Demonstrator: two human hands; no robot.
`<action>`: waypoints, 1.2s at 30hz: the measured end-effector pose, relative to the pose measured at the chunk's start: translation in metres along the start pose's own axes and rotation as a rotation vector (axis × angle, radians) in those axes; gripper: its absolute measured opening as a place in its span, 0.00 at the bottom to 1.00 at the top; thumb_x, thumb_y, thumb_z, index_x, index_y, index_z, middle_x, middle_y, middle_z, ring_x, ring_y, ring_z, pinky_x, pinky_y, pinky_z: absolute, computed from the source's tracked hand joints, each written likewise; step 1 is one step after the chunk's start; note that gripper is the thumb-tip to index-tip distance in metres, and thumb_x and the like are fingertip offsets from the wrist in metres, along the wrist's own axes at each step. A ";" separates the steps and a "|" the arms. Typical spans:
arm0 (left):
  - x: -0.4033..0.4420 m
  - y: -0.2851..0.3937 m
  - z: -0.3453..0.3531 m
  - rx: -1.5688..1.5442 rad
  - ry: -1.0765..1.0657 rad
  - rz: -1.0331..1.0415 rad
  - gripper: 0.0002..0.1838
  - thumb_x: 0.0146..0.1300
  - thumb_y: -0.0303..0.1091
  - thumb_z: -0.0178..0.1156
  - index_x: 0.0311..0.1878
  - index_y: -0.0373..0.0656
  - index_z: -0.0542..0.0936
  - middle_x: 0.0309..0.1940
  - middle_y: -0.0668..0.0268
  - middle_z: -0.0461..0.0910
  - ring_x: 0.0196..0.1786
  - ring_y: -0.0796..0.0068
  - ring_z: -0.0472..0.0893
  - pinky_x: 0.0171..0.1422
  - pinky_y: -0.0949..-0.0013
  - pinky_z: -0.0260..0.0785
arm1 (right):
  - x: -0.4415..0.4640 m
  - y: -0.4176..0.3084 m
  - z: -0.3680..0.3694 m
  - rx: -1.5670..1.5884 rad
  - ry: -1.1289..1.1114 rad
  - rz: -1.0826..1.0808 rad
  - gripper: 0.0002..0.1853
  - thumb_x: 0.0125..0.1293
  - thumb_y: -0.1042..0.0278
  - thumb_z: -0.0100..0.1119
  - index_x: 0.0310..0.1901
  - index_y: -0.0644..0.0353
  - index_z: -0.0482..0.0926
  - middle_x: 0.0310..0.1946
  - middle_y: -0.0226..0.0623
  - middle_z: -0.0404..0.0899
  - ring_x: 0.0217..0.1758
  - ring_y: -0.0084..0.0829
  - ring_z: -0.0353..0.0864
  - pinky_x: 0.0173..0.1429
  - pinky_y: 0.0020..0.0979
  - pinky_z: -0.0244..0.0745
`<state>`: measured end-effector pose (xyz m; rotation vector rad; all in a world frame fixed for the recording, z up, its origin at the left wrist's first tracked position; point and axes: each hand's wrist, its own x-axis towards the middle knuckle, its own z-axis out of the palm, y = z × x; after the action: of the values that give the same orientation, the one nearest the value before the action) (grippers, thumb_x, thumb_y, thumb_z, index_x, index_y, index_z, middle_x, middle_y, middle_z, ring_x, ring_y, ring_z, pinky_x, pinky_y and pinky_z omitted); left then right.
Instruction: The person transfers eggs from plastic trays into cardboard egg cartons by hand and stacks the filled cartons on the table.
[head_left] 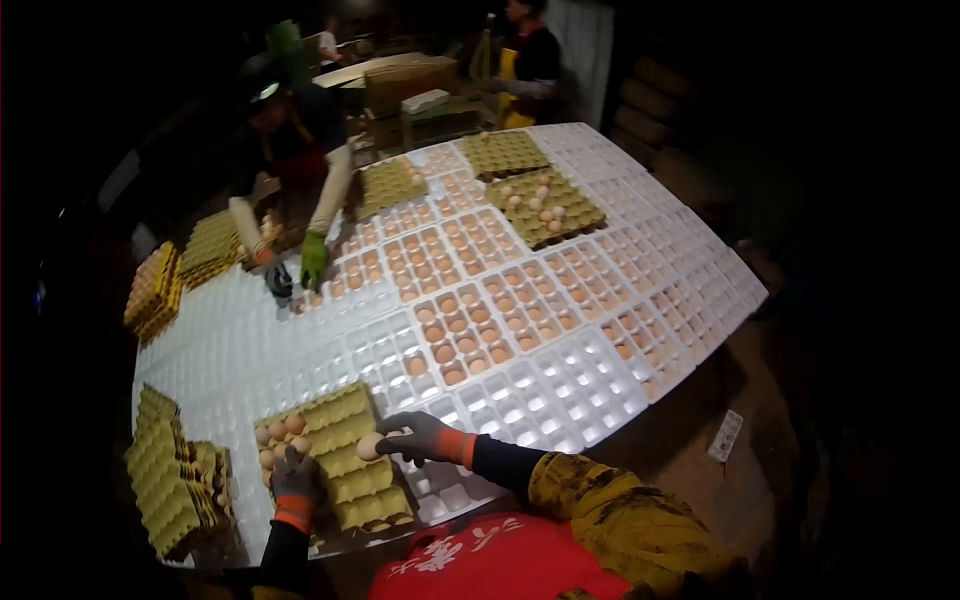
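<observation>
Near the table's front edge lies a yellowish pulp egg tray point(350, 475). Several brown eggs point(281, 430) sit in its left part. My left hand point(294, 478), in a grey glove with an orange cuff, is over the tray's left side, its fingers bent at the eggs; what they hold is hidden. Over the tray's right side, my right hand point(425, 438) grips a pale egg point(370, 446) between its fingers. Clear plastic egg trays point(520, 400) lie beyond and to the right, some with brown eggs point(460, 325) in their cups.
A co-worker point(295, 150) leans over the far left side, gloved hands at the plastic trays. Stacked pulp trays point(165, 475) stand at the front left, more point(210, 245) at the far left. Pulp trays with loose eggs point(545, 208) lie at the back. Another person point(530, 60) stands behind.
</observation>
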<state>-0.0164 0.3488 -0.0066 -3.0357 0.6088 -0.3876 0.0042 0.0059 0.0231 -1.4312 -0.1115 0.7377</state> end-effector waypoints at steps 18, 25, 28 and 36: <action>0.032 -0.044 0.002 -0.460 -0.124 -0.415 0.15 0.57 0.41 0.73 0.38 0.40 0.82 0.34 0.64 0.82 0.35 0.68 0.81 0.41 0.64 0.73 | -0.307 0.113 -0.276 0.547 0.997 -0.230 0.24 0.73 0.50 0.56 0.59 0.62 0.78 0.41 0.32 0.78 0.34 0.24 0.76 0.36 0.30 0.75; 0.089 0.201 -0.018 -1.253 -0.301 -0.635 0.19 0.62 0.34 0.70 0.55 0.40 0.82 0.35 0.69 0.82 0.28 0.81 0.76 0.26 0.76 0.69 | -0.273 0.117 -0.275 0.367 0.836 -0.055 0.22 0.68 0.53 0.64 0.55 0.63 0.78 0.37 0.31 0.79 0.29 0.22 0.77 0.29 0.26 0.73; 0.112 0.288 -0.005 -1.244 -0.401 -0.498 0.22 0.56 0.35 0.76 0.52 0.38 0.82 0.44 0.66 0.81 0.39 0.77 0.81 0.35 0.72 0.76 | -0.255 0.116 -0.279 0.292 0.745 0.059 0.21 0.62 0.59 0.72 0.52 0.62 0.80 0.39 0.32 0.80 0.34 0.23 0.80 0.34 0.29 0.77; 0.147 0.369 0.038 -0.868 -0.217 -0.238 0.22 0.52 0.40 0.78 0.49 0.44 0.84 0.50 0.63 0.78 0.49 0.63 0.82 0.54 0.64 0.76 | -0.196 0.101 -0.289 -0.651 0.803 -0.248 0.19 0.56 0.59 0.77 0.45 0.58 0.82 0.46 0.38 0.81 0.49 0.40 0.82 0.54 0.38 0.78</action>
<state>-0.0152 -0.0490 -0.0345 -3.9038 0.4869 0.3058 -0.0454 -0.3469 -0.0511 -2.1879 0.1080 -0.1431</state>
